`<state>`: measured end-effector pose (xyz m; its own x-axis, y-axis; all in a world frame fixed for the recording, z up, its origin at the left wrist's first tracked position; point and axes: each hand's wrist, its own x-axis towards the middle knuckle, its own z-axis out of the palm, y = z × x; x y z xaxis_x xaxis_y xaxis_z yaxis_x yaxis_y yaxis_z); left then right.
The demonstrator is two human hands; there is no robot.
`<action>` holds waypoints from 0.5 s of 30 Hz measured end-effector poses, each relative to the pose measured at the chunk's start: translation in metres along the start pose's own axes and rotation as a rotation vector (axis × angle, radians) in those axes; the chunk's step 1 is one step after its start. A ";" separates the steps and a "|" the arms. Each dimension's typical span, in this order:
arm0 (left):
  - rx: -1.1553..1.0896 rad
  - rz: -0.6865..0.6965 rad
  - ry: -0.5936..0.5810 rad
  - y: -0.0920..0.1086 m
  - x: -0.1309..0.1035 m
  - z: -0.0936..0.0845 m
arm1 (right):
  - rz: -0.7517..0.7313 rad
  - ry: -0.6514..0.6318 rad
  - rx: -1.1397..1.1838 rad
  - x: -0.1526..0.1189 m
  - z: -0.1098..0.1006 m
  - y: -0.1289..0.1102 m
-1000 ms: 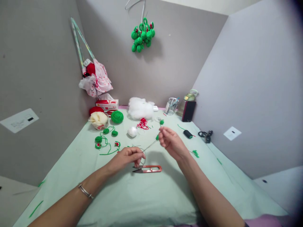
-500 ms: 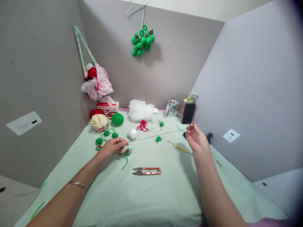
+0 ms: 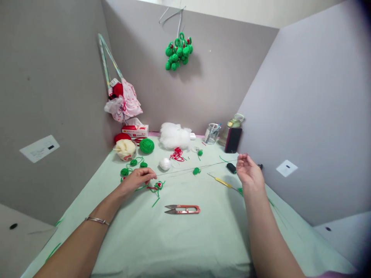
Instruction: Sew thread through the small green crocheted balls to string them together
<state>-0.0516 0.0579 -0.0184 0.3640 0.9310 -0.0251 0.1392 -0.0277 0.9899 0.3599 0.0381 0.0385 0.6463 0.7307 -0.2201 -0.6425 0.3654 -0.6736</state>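
Note:
A thin dark thread (image 3: 197, 168) stretches across the table between my two hands. My left hand (image 3: 143, 177) pinches its left end, just above green and red yarn pieces (image 3: 158, 186). Farther right and higher, my right hand (image 3: 249, 170) is closed on the other end with the palm turned up. Whether a needle is in its fingertips is too small to tell. Below the thread lie orange-handled thread snips (image 3: 184, 209), blades pointing left. Near my right hand rests a yellow-handled crochet hook (image 3: 223, 182). A small green yarn piece (image 3: 196, 170) sits close behind the thread.
At the back are white stuffing (image 3: 175, 137), a green yarn ball (image 3: 146, 146), a cream yarn ball (image 3: 125, 148), a glass of pens (image 3: 212, 133) and a phone (image 3: 233, 140). Green crocheted pieces (image 3: 179, 52) hang from a hanger. A white ball (image 3: 165, 164) lies mid-table.
My right hand has moved slightly right, drawing the thread out longer; a second faint strand now shows beside it. My left hand stays near the yarn pieces. The view has shifted a little.

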 end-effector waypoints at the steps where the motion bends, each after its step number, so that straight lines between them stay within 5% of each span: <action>1: 0.011 0.008 0.009 0.000 0.000 -0.001 | -0.010 0.002 -0.006 0.001 0.000 -0.001; 5: -0.010 -0.001 0.045 0.002 -0.003 0.004 | -0.037 -0.062 -0.069 -0.007 0.008 0.004; 8: -0.073 -0.049 -0.018 0.005 -0.009 0.020 | 0.033 -0.220 -0.185 -0.033 0.019 0.032; 11: -0.038 -0.038 -0.070 0.006 -0.014 0.042 | 0.165 -0.448 -0.361 -0.073 0.023 0.077; 13: -0.004 0.003 -0.098 0.006 -0.017 0.052 | 0.239 -0.743 -0.596 -0.099 0.020 0.104; 15: -0.023 0.016 -0.111 0.008 -0.018 0.057 | 0.321 -0.910 -0.749 -0.116 0.015 0.122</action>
<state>-0.0051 0.0199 -0.0183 0.4658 0.8846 -0.0237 0.1118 -0.0322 0.9932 0.2002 0.0067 -0.0077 -0.2151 0.9733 -0.0797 -0.1299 -0.1094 -0.9855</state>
